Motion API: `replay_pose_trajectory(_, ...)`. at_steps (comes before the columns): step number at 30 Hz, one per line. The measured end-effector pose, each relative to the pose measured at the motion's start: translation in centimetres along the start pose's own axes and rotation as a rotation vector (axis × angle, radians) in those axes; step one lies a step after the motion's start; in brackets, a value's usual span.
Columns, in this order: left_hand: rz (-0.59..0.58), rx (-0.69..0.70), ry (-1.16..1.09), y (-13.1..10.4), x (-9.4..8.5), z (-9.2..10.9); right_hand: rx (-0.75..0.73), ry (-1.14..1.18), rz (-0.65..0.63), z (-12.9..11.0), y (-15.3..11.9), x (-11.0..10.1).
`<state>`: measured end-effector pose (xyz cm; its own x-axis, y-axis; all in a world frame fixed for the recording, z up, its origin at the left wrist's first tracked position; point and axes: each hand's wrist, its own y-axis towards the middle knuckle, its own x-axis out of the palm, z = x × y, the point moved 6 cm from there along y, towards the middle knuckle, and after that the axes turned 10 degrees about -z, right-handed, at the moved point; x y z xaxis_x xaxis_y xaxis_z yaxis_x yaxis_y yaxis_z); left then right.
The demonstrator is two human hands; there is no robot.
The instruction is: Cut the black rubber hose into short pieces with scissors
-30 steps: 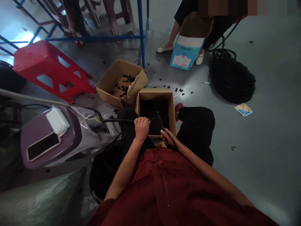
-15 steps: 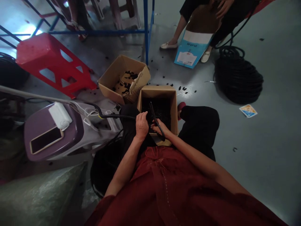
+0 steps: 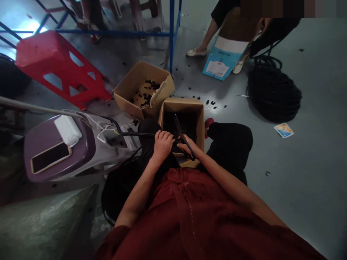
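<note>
Left hand [image 3: 163, 144] grips black tubing [image 3: 138, 134]; right hand [image 3: 192, 147] grasps scissors [image 3: 177, 122] near cardboard box's [image 3: 200, 124] near edge; black pieces [image 3: 189, 124] already inside, more tubing apparently left uncut.

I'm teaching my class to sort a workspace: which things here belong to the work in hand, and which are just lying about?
Apparently in use:
- black tube, in the left hand
- dark scissor-like tool, in the right hand
- open box under the hands

Apparently just lying about:
- phone
- white device
- card on the floor
</note>
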<state>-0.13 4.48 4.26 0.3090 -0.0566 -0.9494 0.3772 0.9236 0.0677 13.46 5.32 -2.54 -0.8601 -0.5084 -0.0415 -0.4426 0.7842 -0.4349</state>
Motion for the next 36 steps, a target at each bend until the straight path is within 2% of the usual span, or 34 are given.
replay_pose_trajectory(4,-0.016,-0.028,0.058,-0.1,-1.3,-1.1,-0.043,-0.052,-0.017,-1.5,-0.7,-1.9)
replay_pose_trajectory(9,-0.108,0.068,0.093,0.8,-0.9,-0.9,-0.079,-0.047,-0.012,-2.2,-1.0,-4.0)
replay_pose_trajectory(13,-0.116,0.043,0.072,1.2,0.0,-0.5,-0.142,0.075,0.143,-2.3,-0.9,-5.8)
replay_pose_trajectory(16,-0.05,-0.009,0.048,1.2,0.3,-0.4,-0.134,0.179,0.255,-1.8,-1.0,-6.5)
replay_pose_trajectory(21,0.009,-0.051,0.073,1.2,0.6,-0.5,-0.03,0.119,0.297,0.7,-2.6,-6.0)
replay_pose_trajectory(25,0.02,-0.079,0.07,1.2,0.8,-0.5,0.094,-0.039,0.271,3.4,-5.6,-4.4)
replay_pose_trajectory(28,0.011,-0.092,0.078,1.2,0.9,-0.5,0.183,-0.155,0.265,4.5,-7.7,-3.5)
replay_pose_trajectory(31,0.009,-0.097,0.094,1.2,0.9,-0.5,0.227,-0.232,0.217,4.5,-8.5,-2.8)
replay_pose_trajectory(36,0.022,-0.087,0.084,1.2,0.9,-0.5,0.204,-0.294,0.141,3.2,-7.8,-2.2)
